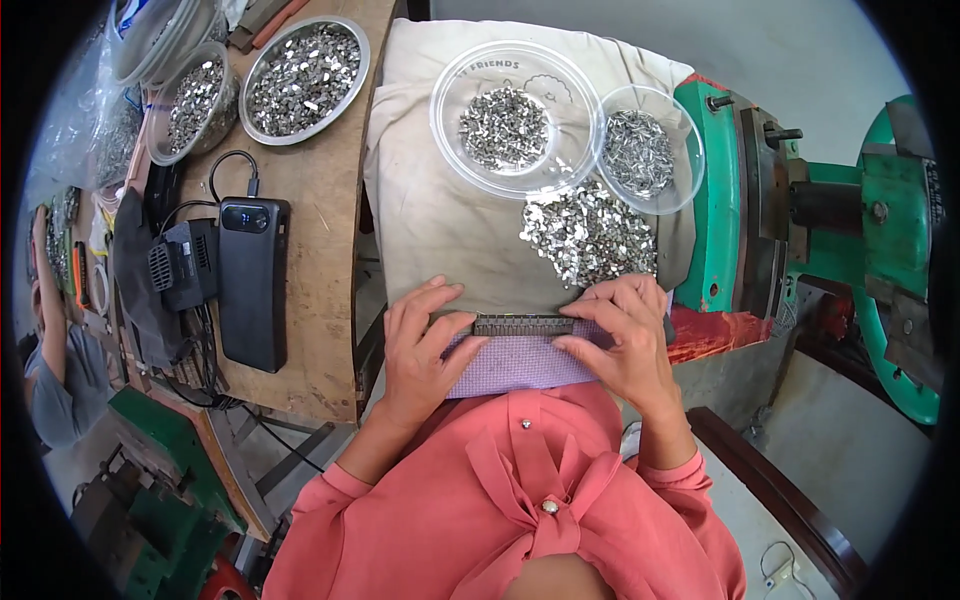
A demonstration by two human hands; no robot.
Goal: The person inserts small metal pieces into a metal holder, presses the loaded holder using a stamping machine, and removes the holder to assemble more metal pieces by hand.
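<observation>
A dark, narrow metal bar with a row of slots or teeth (523, 325) lies crosswise in front of me. My left hand (425, 335) grips its left end between thumb and fingers, and my right hand (625, 335) pinches the right end. Beneath the bar is a purple checked cloth (520, 366). Just beyond my right hand, a loose heap of small shiny metal pieces (590, 235) is spread on a beige cloth (430, 230). Behind it stand a wide clear plastic bowl (447, 150) with small metal bits and a smaller clear tub (693, 150) with thin metal pins.
A wooden table (320, 300) on the left bears a black power bank (253, 290), cables, a steel bowl (360, 95) and a plastic tub (160, 145) of metal pieces. Green machinery (712, 220) stands close on the right. Another person's arm (52, 310) shows at far left.
</observation>
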